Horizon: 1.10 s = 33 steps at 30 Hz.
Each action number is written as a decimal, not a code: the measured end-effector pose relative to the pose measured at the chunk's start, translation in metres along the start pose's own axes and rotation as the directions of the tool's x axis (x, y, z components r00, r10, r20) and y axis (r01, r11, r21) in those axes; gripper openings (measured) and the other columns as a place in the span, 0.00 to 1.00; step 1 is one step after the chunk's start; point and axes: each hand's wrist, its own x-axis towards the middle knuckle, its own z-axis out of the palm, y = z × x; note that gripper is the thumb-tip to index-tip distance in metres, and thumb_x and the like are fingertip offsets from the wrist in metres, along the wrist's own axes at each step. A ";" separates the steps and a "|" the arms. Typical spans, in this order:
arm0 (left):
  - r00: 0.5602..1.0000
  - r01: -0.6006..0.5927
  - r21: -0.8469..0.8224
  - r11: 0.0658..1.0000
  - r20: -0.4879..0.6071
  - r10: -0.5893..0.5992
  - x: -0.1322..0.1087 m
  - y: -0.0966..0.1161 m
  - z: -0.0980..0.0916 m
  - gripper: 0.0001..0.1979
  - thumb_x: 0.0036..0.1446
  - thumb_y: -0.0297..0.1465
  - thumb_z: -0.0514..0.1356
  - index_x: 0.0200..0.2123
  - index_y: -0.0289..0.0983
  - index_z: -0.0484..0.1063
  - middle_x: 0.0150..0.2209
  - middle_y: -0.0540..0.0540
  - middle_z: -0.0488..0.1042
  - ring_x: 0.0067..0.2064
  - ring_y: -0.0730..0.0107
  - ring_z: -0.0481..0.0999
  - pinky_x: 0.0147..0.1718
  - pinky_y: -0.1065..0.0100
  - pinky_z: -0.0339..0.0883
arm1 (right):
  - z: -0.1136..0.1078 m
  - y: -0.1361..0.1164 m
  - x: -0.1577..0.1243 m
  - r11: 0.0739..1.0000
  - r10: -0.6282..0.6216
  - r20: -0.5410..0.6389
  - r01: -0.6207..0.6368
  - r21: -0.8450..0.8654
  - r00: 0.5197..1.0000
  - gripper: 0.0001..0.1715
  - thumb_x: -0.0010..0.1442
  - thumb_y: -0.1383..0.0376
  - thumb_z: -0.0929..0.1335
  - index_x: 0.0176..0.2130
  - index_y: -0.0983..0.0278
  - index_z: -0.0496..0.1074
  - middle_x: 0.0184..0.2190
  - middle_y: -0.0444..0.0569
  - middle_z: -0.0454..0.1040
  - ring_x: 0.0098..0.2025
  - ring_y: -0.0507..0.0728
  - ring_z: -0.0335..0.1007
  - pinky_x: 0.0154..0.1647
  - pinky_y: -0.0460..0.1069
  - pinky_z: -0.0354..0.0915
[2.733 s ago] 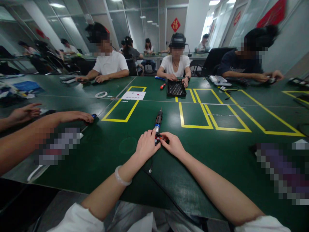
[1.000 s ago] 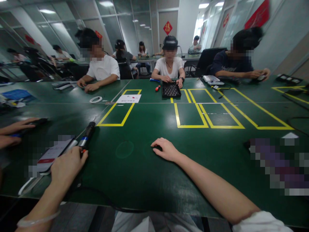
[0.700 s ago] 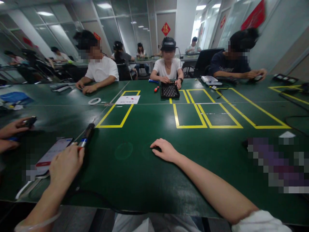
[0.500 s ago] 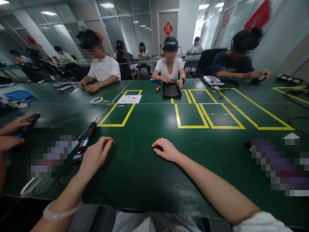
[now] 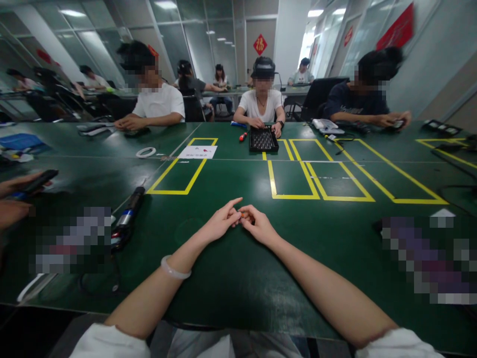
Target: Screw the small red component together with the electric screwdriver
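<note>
Over the near middle of the green table [image 5: 238,278], my left hand [image 5: 220,222] and my right hand [image 5: 260,226] meet fingertip to fingertip. A tiny orange piece [image 5: 242,215] shows between them, too small to name exactly. The left thumb and lower fingers pinch at it while the left index finger points out. The right thumb and curled fingers close on it from the other side. A black electric screwdriver [image 5: 130,206] with a blue band lies to the left of my left hand, its bit pointing away.
Across the table a person handles a black tray [image 5: 264,149] of small parts, beside a red-handled tool [image 5: 243,136]. Yellow tape outlines [image 5: 296,197], a paper sheet [image 5: 198,151] and a white ring [image 5: 145,152] lie farther off. Blurred-out items flank me. At left, another person's hands hold a dark tool [image 5: 39,183].
My left hand has moved right from beside the electric screwdriver, bringing the orange piece to my right hand. The right hand stays nearly in place, its fingers now closed at the piece.
</note>
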 end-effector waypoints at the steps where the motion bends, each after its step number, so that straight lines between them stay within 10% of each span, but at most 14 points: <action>1: 1.000 0.017 -0.059 0.998 0.008 -0.016 0.001 -0.006 0.001 0.31 0.61 0.38 0.55 0.65 0.35 0.53 0.28 0.54 0.66 0.30 0.74 0.68 0.34 0.69 0.64 | 0.000 -0.001 0.000 1.000 0.001 0.013 -0.001 -0.008 1.000 0.10 0.60 0.65 0.65 0.44 0.63 0.67 0.30 0.43 0.73 0.30 0.50 0.67 0.33 0.46 0.63; 13: 0.991 -0.007 -0.064 0.998 -0.137 -0.002 -0.004 -0.020 -0.002 0.14 0.58 0.36 0.59 0.45 0.35 0.65 0.36 0.47 0.72 0.36 0.72 0.72 0.39 0.68 0.66 | -0.001 0.001 0.002 0.998 0.027 -0.081 -0.031 -0.053 0.996 0.10 0.59 0.63 0.66 0.42 0.62 0.67 0.30 0.43 0.71 0.29 0.50 0.65 0.31 0.46 0.63; 33: 0.982 -0.114 0.218 0.969 -0.126 0.143 -0.010 -0.012 -0.002 0.08 0.58 0.33 0.58 0.41 0.37 0.69 0.37 0.47 0.74 0.38 0.69 0.73 0.41 0.67 0.67 | 0.000 0.003 0.002 0.985 -0.056 -0.061 0.045 -0.166 0.997 0.09 0.58 0.67 0.66 0.42 0.62 0.67 0.39 0.47 0.71 0.35 0.52 0.69 0.36 0.48 0.65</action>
